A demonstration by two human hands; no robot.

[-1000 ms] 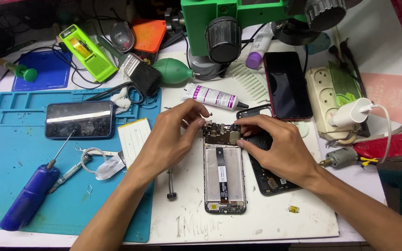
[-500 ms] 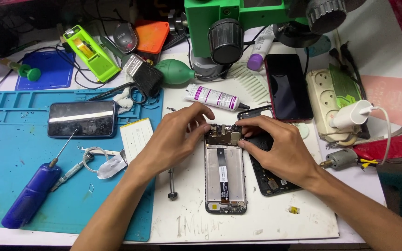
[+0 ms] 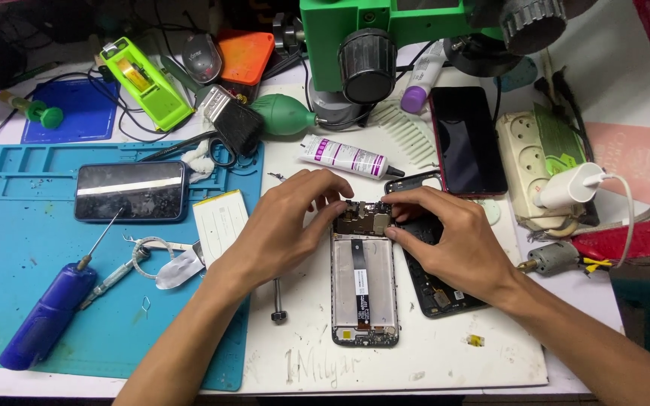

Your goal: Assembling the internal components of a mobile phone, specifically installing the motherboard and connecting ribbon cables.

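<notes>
Opened phone [image 3: 364,282] lies face down on the white mat [image 3: 445,361], near the middle of the bench [image 3: 611,301], long axis running away from the person. Its back is off: battery area and a thin flex strip show down the centre, circuit board [image 3: 361,219] at the far end.

Left hand [image 3: 289,225] comes in from the lower left and rests at the phone's far left corner. Fingers curled, tips pinched onto the left edge of the circuit board; thumb lies along the phone's left side. Not a full grip, a fingertip hold.

Right hand [image 3: 451,239] comes in from the lower right and rests at the phone's far right corner. Index finger stretched across the top of the board, thumb tip pressing the phone's right edge. Palm covers much of the black back cover [image 3: 438,289], which lies just beside the phone on the right.

So the phone sits between both hands, its near end free, its far end under the fingertips.

About them: a screwdriver bit [image 3: 277,301] just left of the phone; a glue tube [image 3: 346,158] beyond the hands; a dark phone [image 3: 466,143] far right; a blue electric screwdriver [image 3: 50,312] and another phone [image 3: 131,191] on the blue mat [image 3: 9,248] at left; green microscope stand [image 3: 355,37] above.
</notes>
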